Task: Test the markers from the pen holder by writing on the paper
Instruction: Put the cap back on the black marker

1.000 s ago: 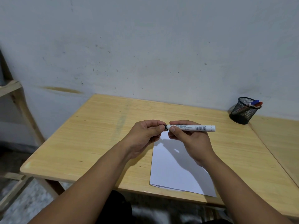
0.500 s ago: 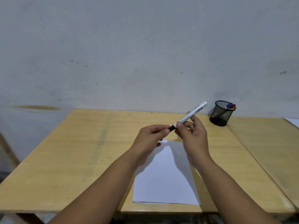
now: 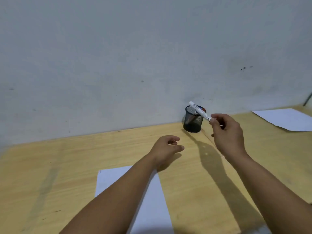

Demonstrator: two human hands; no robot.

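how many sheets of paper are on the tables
2. One sheet lies near the front edge under the left forearm; a second sheet lies far right, by the wall. Stacked sheets beneath either can't be ruled out.

One pen holder by the wall. One white marker is held just over it, and two capped ones, blue and red, poke out inside. Two paper sheets: one near-left of the holder, one off to its right.

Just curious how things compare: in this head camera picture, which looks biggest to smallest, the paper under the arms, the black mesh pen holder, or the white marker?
1. paper, by far the largest.
2. pen holder.
3. marker, thinnest, though about as long as the pen holder is tall; it may be nearer the camera, so the last two are unsure.
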